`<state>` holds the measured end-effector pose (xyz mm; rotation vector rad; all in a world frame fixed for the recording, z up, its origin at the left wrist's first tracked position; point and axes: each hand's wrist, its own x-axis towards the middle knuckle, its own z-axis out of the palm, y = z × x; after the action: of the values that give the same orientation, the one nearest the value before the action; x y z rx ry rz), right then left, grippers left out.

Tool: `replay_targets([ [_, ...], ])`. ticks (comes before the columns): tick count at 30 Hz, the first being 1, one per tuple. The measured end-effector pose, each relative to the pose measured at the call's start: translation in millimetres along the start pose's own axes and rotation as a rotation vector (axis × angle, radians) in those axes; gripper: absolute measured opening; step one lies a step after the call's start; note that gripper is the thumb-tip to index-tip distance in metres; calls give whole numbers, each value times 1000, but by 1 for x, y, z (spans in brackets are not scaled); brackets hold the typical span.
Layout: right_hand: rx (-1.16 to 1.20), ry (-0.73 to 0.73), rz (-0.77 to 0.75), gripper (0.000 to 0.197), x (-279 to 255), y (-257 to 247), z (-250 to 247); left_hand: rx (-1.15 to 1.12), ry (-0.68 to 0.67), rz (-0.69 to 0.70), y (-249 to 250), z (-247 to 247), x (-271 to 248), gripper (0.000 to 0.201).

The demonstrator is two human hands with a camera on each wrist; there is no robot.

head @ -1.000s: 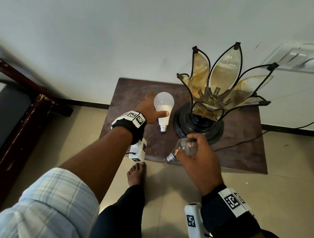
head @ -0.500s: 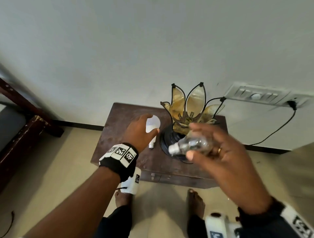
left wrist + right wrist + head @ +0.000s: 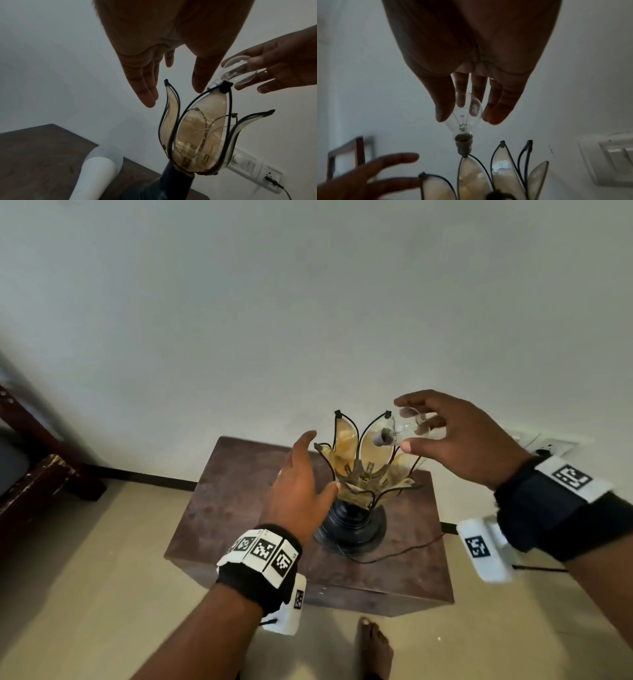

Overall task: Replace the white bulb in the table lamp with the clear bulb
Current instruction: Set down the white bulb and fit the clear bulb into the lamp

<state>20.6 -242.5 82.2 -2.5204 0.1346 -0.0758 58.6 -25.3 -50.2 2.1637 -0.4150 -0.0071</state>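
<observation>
My right hand (image 3: 411,424) holds the clear bulb (image 3: 400,433) by its glass in its fingertips, metal cap tilted down-left just above the petal tips of the table lamp (image 3: 356,474). The right wrist view shows the clear bulb (image 3: 465,119) hanging cap-down over the petals (image 3: 471,180). The lamp's brass socket (image 3: 364,479) holds no bulb. My left hand (image 3: 301,474) is open, its fingers straight, beside the lamp's left petals, holding nothing. The white bulb (image 3: 97,171) lies on the table left of the lamp base; my left hand hides it in the head view.
The lamp stands on a small dark brown table (image 3: 239,508) against the wall. Its cord (image 3: 394,556) trails right toward a wall switch plate (image 3: 248,166) with a plug in it. Dark wooden furniture (image 3: 34,474) stands at left. A bare foot (image 3: 373,648) is below the table front.
My left hand let go of the white bulb and moved right to the lamp's side, open. My right hand lifted the clear bulb up over the petals.
</observation>
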Motion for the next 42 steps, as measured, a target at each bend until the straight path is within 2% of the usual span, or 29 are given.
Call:
replay_targets([
  [10,-481,-307,-32,55,42,5,22,-85,-84,19,4,16,-5,50],
  [17,-641,-428,-40,54,60,1,31,-58,-56,45,-4,24,-1,26],
  [21,-667,-450,-47,55,65,1,39,-86,-47,12,-6,26,0,24],
  [31,-718,-491,-25,59,75,2,49,-71,0,84,-13,30,2,21],
  [42,-744,-506,-38,57,76,5,56,-65,13,68,-18,37,4,22],
])
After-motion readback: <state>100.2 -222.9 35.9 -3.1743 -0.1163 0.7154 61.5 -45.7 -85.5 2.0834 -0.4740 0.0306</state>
